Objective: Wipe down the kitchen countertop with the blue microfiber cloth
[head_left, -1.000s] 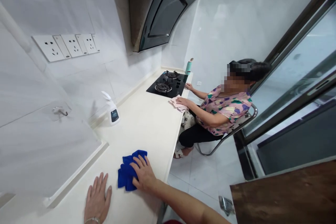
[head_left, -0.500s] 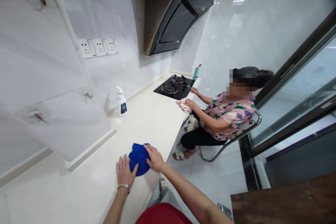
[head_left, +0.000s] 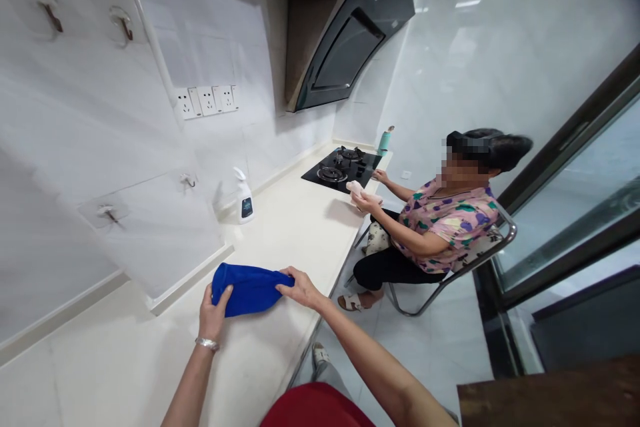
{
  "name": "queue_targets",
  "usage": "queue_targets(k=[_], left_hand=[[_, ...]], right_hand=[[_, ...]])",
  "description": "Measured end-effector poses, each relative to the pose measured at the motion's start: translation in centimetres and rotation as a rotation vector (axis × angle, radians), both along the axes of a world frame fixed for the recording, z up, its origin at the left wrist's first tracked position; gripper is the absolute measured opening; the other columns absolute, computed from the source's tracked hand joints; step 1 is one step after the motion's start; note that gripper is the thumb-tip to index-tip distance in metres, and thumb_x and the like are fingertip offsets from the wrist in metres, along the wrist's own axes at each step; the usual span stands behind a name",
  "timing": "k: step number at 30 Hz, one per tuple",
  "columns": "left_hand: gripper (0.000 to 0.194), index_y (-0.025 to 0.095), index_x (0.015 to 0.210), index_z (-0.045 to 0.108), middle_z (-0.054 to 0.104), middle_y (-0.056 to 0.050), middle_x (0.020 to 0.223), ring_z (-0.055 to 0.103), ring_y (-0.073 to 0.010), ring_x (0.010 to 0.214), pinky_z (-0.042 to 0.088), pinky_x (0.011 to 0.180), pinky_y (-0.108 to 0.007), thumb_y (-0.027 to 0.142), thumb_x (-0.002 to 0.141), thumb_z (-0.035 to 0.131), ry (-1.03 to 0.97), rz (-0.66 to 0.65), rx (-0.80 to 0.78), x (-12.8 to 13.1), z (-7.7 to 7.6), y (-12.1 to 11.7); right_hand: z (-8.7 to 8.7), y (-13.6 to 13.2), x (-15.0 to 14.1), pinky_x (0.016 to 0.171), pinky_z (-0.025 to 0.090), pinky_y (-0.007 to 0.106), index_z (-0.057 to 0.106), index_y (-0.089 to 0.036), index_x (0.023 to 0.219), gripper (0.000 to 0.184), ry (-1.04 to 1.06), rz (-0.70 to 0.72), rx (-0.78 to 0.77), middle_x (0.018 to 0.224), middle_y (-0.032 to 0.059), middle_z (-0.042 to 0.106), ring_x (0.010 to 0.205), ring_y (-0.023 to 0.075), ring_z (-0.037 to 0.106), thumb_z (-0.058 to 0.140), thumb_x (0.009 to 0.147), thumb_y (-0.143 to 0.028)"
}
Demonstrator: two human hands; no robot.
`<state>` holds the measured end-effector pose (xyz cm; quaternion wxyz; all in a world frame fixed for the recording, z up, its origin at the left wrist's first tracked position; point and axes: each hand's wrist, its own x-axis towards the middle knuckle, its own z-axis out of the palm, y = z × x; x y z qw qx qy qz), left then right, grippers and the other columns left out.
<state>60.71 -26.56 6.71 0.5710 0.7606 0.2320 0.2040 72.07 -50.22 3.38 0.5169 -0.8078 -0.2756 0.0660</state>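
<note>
Head view: left hand (head_left: 214,320) and right hand (head_left: 300,288) hold opposite ends of a blue microfiber cloth (head_left: 245,290), fingers clenched, over the pale stone surface (head_left: 280,240).

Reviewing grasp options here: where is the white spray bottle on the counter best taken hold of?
Around the upright body of the white spray bottle, below the spray head, coming from the front over the countertop. The wall stands close behind it, so the back looks cramped, and the straight body likely gives a fuller wrap than the narrow neck.
</note>
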Motion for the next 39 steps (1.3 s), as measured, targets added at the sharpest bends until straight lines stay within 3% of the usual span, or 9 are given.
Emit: queue_targets(k=[3, 6, 12, 16, 20, 23, 28, 33, 39], left_hand=[[0.066, 0.023, 0.119, 0.064, 0.074, -0.008, 0.111, 0.068, -0.0297, 0.104, 0.052, 0.1, -0.045, 0.069, 0.072, 0.065, 0.058, 0.034, 0.098, 0.1, 2.3, 0.2], [0.066, 0.024, 0.118, 0.065, 0.073, -0.007, 0.115, 0.066, -0.0304, 0.109, 0.05, 0.104, -0.045, 0.068, 0.069, 0.067, 0.013, 0.031, 0.138, 0.2, 3.5, 0.5], [0.081, 0.015, 0.124, 0.06, 0.073, -0.012, 0.114, 0.068, -0.0293, 0.103, 0.054, 0.1, -0.044, 0.067, 0.064, 0.072, -0.002, -0.156, -0.065, -0.1, 3.3, 0.4], [0.069, 0.016, 0.118, 0.063, 0.072, -0.011, 0.116, 0.067, -0.0298, 0.106, 0.052, 0.102, -0.044, 0.063, 0.069, 0.069, 0.059, -0.402, 0.041, -0.5, 2.9, -0.6], [0.058, 0.02, 0.116, 0.067, 0.074, -0.007, 0.116, 0.067, -0.0291, 0.108, 0.05, 0.105, -0.044, 0.061, 0.074, 0.064, 0.167, -0.574, 0.222, -0.6, 2.4, -1.2], [0.055, 0.024, 0.112, 0.069, 0.075, -0.005, 0.113, 0.068, -0.0284, 0.107, 0.051, 0.103, -0.043, 0.063, 0.074, 0.063, 0.213, -0.582, 0.269, -0.3, 2.0, -1.2], [0.062, 0.023, 0.106, 0.071, 0.076, -0.005, 0.108, 0.069, -0.0313, 0.105, 0.052, 0.103, -0.045, 0.069, 0.065, 0.068, 0.24, -0.455, 0.184, 0.3, 1.2, -0.7], [0.078, 0.018, 0.112, 0.067, 0.077, -0.009, 0.104, 0.071, -0.0303, 0.097, 0.059, 0.09, -0.04, 0.07, 0.055, 0.078, 0.269, -0.283, -0.192, 0.1, 0.3, -0.2], [0.074, 0.019, 0.112, 0.065, 0.077, -0.007, 0.092, 0.073, -0.0258, 0.085, 0.061, 0.078, -0.032, 0.058, 0.053, 0.087, 0.3, -0.251, -0.474, 1.0, -0.1, -1.0]], right_hand=[[0.2, 0.2, -0.6, 0.071, 0.048, 0.028, 0.061, -0.02, 0.099, 0.03, 0.11, -0.013, 0.123, 0.082, -0.0028, 0.063, 0.074, 0.0138, 0.057, 0.067, 0.081, -0.043], [-0.6, 0.0, -1.3, 0.076, 0.049, 0.029, 0.057, -0.022, 0.117, 0.046, 0.133, 0.015, 0.138, 0.101, 0.0008, 0.065, 0.083, 0.0145, 0.059, 0.072, 0.077, -0.038], [-0.9, 0.8, -3.2, 0.094, 0.05, 0.039, 0.036, -0.029, 0.147, 0.082, 0.227, 0.116, 0.158, 0.141, 0.0126, 0.053, 0.119, 0.0226, 0.058, 0.076, 0.075, -0.032], [0.9, 2.1, -4.2, 0.102, 0.047, 0.041, 0.026, -0.031, 0.154, 0.103, 0.225, 0.273, 0.291, 0.154, 0.0131, 0.041, 0.131, 0.0247, 0.052, 0.083, 0.069, -0.039], [0.8, 2.6, -4.8, 0.089, 0.052, 0.034, 0.063, -0.022, 0.12, 0.055, 0.286, 0.374, 0.277, 0.107, 0.0021, 0.069, 0.096, 0.0186, 0.063, 0.078, 0.074, -0.047], [-0.5, 2.0, -5.2, 0.077, 0.052, 0.031, 0.069, -0.019, 0.094, 0.036, 0.314, 0.322, 0.268, 0.081, -0.0024, 0.066, 0.078, 0.0151, 0.061, 0.075, 0.076, -0.049], [-1.3, -4.9, -4.2, 0.073, 0.056, 0.033, 0.067, -0.021, 0.109, 0.042, 0.38, -0.048, 0.586, 0.095, 0.0025, 0.07, 0.071, 0.0149, 0.067, 0.072, 0.077, -0.048], [-1.0, -18.8, -1.8, 0.056, 0.052, 0.026, 0.055, -0.022, 0.093, 0.031, 0.32, -1.226, 1.093, 0.083, 0.0003, 0.064, 0.058, 0.0106, 0.057, 0.066, 0.07, -0.039], [1.4, -27.7, -2.3, 0.051, 0.047, 0.026, 0.053, -0.025, 0.1, 0.024, 0.148, -1.409, 1.07, 0.086, -0.0001, 0.06, 0.054, 0.0096, 0.051, 0.057, 0.082, -0.039]])
